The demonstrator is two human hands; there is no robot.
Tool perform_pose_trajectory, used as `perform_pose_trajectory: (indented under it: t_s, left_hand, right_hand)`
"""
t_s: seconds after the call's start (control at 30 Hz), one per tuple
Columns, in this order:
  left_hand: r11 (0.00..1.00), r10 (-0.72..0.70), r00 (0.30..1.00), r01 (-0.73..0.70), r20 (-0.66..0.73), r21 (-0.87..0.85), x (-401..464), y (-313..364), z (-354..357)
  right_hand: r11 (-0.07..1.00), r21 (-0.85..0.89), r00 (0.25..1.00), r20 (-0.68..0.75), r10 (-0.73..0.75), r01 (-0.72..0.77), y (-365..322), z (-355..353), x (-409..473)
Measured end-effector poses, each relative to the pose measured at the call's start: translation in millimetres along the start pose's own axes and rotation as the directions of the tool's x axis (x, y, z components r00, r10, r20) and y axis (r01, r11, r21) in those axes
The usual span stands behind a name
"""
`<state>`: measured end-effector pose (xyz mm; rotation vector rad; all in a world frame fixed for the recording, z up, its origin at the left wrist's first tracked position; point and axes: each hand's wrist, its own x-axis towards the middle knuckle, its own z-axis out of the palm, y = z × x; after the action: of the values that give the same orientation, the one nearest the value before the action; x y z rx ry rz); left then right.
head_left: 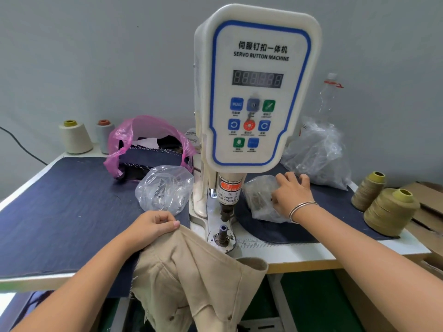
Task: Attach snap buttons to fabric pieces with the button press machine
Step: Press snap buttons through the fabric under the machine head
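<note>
My left hand (153, 224) is pinching the top edge of the beige garment (191, 279) between thumb and curled fingers, just left of the lower die (223, 232) of the button press machine (254, 92); the cloth drapes down over the near table edge and runs out of sight at the bottom, so I can't tell what piece it is. My right hand (291, 192) is out to the right of the press column, fingers curled down into a small clear bag (262, 200) lying on the dark blue cloth (60, 207); the fingertips are hidden inside the plastic, so whether they have a snap is impossible to say. What's in that bag is only a dull metallic blur. A second clear bag (165, 190) sits left of the column, its contents just as hard to read. The display digits are too blurred to read. Farther back, a pink bag (148, 140) half covers dark folded fabric, thread cones (388, 212) stand at right, and the machine head hides what's behind it.
</note>
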<state>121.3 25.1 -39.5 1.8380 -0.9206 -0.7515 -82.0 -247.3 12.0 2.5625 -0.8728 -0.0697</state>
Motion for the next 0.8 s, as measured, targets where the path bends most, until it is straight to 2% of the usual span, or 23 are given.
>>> perform_pose_trajectory:
  t_s: [0.07, 0.1, 0.17, 0.2, 0.23, 0.3, 0.33, 0.4, 0.5, 0.6, 0.7, 0.8]
  left_hand:
    - [1.000, -0.006, 1.000, 0.006, -0.011, -0.016, -0.8, -0.9, 0.3]
    - [1.000, -0.011, 1.000, 0.011, -0.006, -0.023, -0.7, -1.0, 0.1]
    - [0.999, -0.023, 1.000, 0.023, 0.008, -0.046, 0.0, -1.2, -0.6]
    - [0.998, -0.028, 1.000, 0.028, 0.012, -0.053, 0.6, -1.5, -0.9]
    - [0.998, -0.031, 0.999, 0.032, 0.012, -0.055, 1.1, -2.1, -1.2]
    - [0.998, -0.035, 0.999, 0.035, 0.008, -0.059, 1.3, -3.5, -1.2]
    - [0.997, -0.037, 0.999, 0.037, 0.008, -0.063, 1.0, -3.9, -1.0]
    - [0.997, -0.043, 0.999, 0.043, 0.000, -0.070, 0.5, -4.6, -1.1]
    - [0.997, -0.050, 0.999, 0.049, -0.013, -0.066, 0.1, -4.7, -1.1]
    - [0.995, -0.054, 0.998, 0.053, -0.009, -0.081, 0.2, -3.8, -0.8]
    - [0.995, -0.053, 0.998, 0.052, -0.013, -0.082, 0.4, -3.4, -0.8]
    - [0.996, -0.048, 0.999, 0.047, -0.019, -0.076, 0.4, -3.4, -0.5]
  right_hand:
    - [0.992, 0.114, 0.995, -0.069, 0.069, -0.061, 0.0, -8.1, -10.2]
    - [0.971, 0.217, 0.979, -0.150, 0.138, -0.103, -1.3, -12.5, -17.1]
    - [0.859, 0.495, 0.910, -0.283, 0.302, -0.131, -10.4, -22.1, -35.4]
    - [0.769, 0.632, 0.895, -0.278, 0.348, -0.102, -18.5, -26.9, -45.0]
    - [0.650, 0.757, 0.916, -0.211, 0.341, -0.068, -29.3, -31.4, -54.8]
    - [0.330, 0.941, 0.983, 0.020, 0.181, -0.079, -55.0, -38.7, -72.5]
    - [0.161, 0.979, 0.990, 0.112, 0.090, -0.126, -66.6, -41.2, -78.8]
    - [-0.117, 0.967, 0.974, 0.227, -0.009, -0.227, -82.9, -40.6, -83.2]
    - [-0.372, 0.857, 0.928, 0.372, -0.035, -0.357, -95.9, -37.6, -80.8]
    - [-0.482, 0.777, 0.897, 0.440, -0.043, -0.404, -101.7, -38.7, -76.2]
    - [-0.605, 0.656, 0.866, 0.484, -0.122, -0.452, -100.5, -41.5, -75.1]
    - [-0.628, 0.592, 0.839, 0.507, -0.196, -0.505, -98.3, -38.8, -73.8]
